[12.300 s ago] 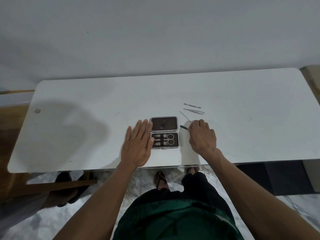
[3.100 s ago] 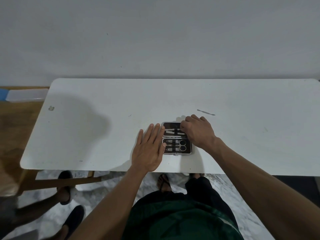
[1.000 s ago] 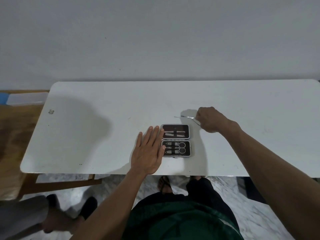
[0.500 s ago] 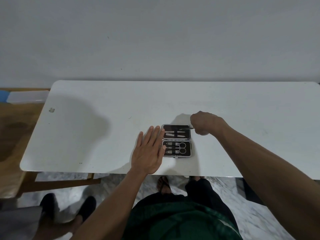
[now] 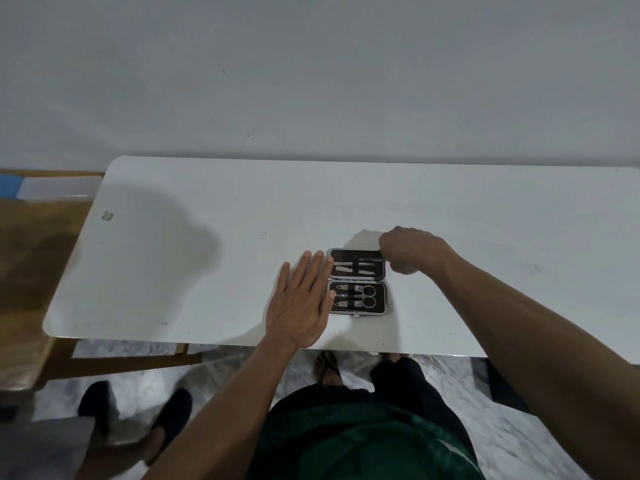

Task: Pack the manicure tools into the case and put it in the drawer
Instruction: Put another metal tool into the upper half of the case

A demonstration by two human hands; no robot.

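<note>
The manicure case [image 5: 356, 280] lies open and flat on the white table [image 5: 207, 258], dark inside with a silver rim. Its near half holds scissors and clippers under a strap; its far half holds several slim metal tools. My left hand [image 5: 301, 306] lies flat on the table with straight fingers touching the case's left edge. My right hand [image 5: 407, 249] is at the far half's right end, fingers curled, pinching a thin metal tool [image 5: 369, 259] that lies across the far half.
A wooden surface [image 5: 31, 244] with a pale plastic box [image 5: 57, 188] stands left of the table. Another person's feet in dark shoes [image 5: 138, 420] are on the marble floor at lower left. The wall is close behind the table.
My right hand picked the last loose tool off the table at the right and brought it left into the case's far half. My left hand stayed flat at the case's edge.
</note>
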